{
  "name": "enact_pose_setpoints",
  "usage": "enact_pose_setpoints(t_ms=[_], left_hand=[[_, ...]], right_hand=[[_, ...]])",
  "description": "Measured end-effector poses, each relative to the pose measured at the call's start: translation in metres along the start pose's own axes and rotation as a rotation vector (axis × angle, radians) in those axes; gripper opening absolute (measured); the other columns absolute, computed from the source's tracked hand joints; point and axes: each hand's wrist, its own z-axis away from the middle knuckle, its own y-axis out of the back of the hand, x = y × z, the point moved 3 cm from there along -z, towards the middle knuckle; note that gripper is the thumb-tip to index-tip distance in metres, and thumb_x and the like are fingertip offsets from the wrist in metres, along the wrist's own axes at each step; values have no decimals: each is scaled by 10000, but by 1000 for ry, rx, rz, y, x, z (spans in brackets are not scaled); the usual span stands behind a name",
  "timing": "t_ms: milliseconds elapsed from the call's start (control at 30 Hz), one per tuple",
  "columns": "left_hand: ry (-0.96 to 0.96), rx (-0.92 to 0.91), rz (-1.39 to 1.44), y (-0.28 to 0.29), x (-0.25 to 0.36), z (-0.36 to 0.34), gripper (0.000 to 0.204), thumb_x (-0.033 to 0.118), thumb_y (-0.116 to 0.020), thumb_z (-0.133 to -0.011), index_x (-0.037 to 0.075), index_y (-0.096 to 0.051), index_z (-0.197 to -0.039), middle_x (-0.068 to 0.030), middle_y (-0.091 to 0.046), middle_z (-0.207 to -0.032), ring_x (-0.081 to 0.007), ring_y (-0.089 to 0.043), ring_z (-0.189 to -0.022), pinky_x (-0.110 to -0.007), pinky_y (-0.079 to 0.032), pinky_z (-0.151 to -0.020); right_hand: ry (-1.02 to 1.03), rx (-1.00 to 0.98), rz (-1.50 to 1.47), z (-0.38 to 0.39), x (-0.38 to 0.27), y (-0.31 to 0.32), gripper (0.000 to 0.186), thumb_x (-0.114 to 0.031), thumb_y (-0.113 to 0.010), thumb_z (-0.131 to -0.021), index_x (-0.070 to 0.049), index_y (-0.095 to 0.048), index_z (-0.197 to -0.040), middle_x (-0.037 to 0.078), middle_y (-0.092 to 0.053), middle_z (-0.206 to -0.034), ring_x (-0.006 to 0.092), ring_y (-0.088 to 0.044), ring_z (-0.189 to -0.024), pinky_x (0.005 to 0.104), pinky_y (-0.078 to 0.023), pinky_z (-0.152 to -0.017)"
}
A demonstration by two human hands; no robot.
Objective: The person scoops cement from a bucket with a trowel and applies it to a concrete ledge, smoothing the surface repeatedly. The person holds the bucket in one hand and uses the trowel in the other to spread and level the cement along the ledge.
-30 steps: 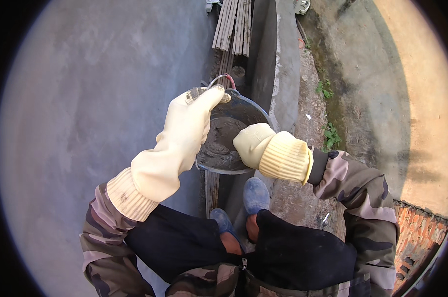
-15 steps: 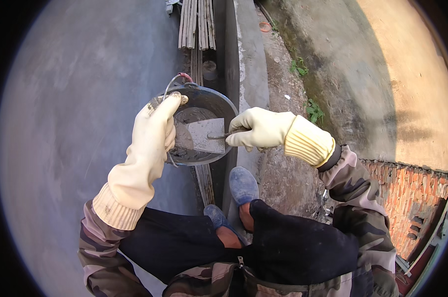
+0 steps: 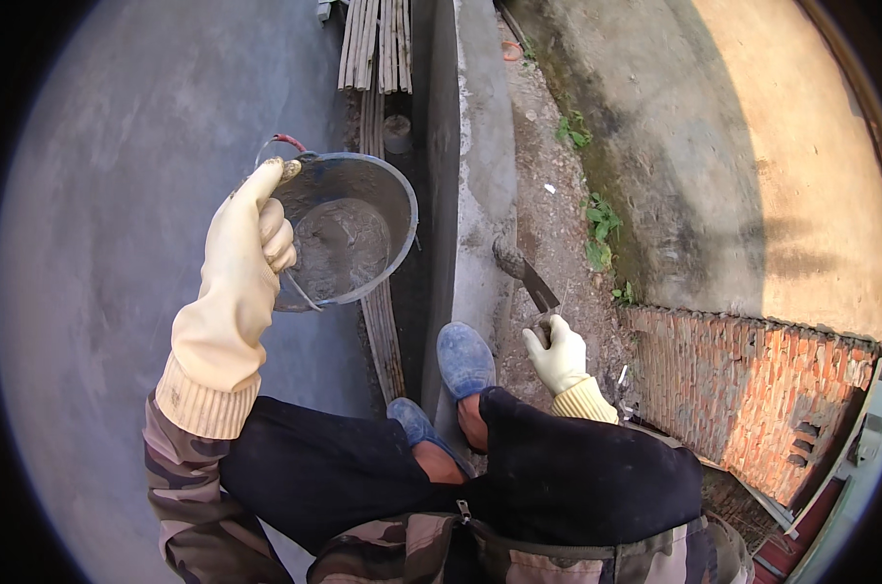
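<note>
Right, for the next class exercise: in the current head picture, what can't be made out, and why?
Head view: the inside bottom of the bucket, covered by the grey mix.
Head view: most of the handle of the trowel, hidden by the gloved right hand.
Head view: the far ends of the poles, cut off by the top edge.
Head view: what the white scrap is, too small to tell.
</note>
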Motion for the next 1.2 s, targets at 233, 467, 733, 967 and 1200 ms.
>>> enact_pose_setpoints(t_ms=[233, 467, 733, 967, 1200], left_hand=[[20, 87, 82, 14, 0, -5, 233, 311, -655, -1101, 90, -727, -1091, 101, -224, -573, -53, -207, -475, -260, -191, -472], [33, 99, 110, 23, -3, -8, 243, 311, -662, -1100, 80, -723, -1140, 98, -222, -568, -55, -201, -464, -259, -192, -466], [40, 96, 111, 22, -1, -10, 224, 294, -682, -1083, 78, -737, -1101, 96, -230, -569, -58, -201, -483, -273, -183, -487], [39, 106, 114, 20, 1, -9, 212, 287, -679, -1087, 81, -725, -1101, 95, -233, -565, -60, -196, -480, -275, -181, -487], [39, 98, 83, 16, 0, -11, 228, 306, -627, -1122, 98, -715, -1149, 94, -199, -580, -57, -173, -480, -266, -178, -474]], right_hand=[[161, -2, 1, -24, 26, 26, 278, -299, -730, -1007, -43, -696, -1108, 231, -753, -983, 450, -739, -938, 492, -591, -840], [544, -317, 487, -107, 12, 77, 249, -303, -649, -1050, -61, -706, -1042, 209, -737, -896, 446, -726, -855, 530, -580, -789], [355, -415, 441, -185, 21, 70, 367, -365, -605, -1088, -31, -725, -1182, 224, -755, -960, 414, -737, -904, 504, -577, -820], [18, -794, 114, -134, 41, 56, 474, -420, -579, -1138, -7, -702, -1338, 54, -668, -861, 149, -640, -730, 349, -561, -676], [-145, -663, -76, -179, 27, 59, 412, -410, -538, -1152, -35, -688, -1234, 35, -619, -808, 162, -596, -561, 367, -513, -525]])
